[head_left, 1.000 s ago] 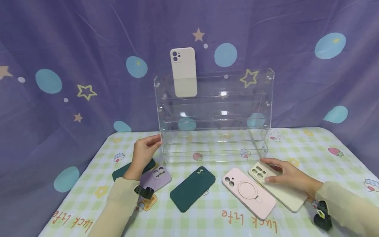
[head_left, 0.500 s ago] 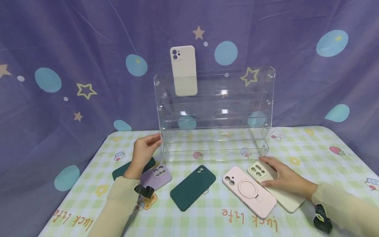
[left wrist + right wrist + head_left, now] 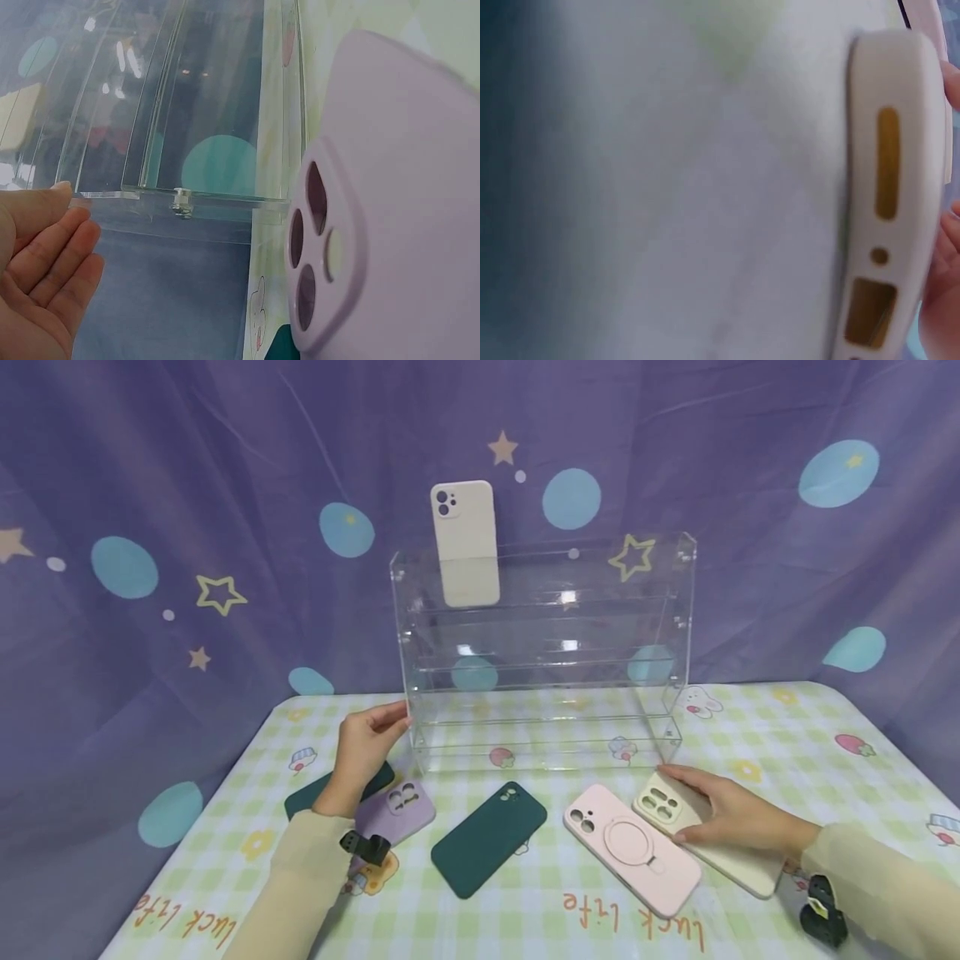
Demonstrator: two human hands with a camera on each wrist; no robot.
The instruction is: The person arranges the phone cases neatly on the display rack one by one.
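Observation:
My left hand (image 3: 363,745) pinches the near left side panel of a clear acrylic display rack (image 3: 547,693), thumb and fingers meeting at its edge in the left wrist view. Over a cream phone case (image 3: 705,839) lies my right hand (image 3: 738,814), gripping across its width near the camera cutouts. Its thumb is at the left edge and its fingers are at the far side. In the right wrist view the case's port end (image 3: 889,187) fills the right side, with part of the hand behind it. A white phone case (image 3: 467,543) stands in the rack's top tier.
A pink phone case with a ring (image 3: 630,847) lies left of the cream one. A dark green case (image 3: 487,839) lies mid-table. Near my left forearm are a purple case (image 3: 408,814) and another green case (image 3: 311,792), both partly covered. A patterned curtain (image 3: 225,485) hangs behind.
My right hand and the cream phone case shifted slightly left, then back right, over the table. The left hand stays at the rack's side.

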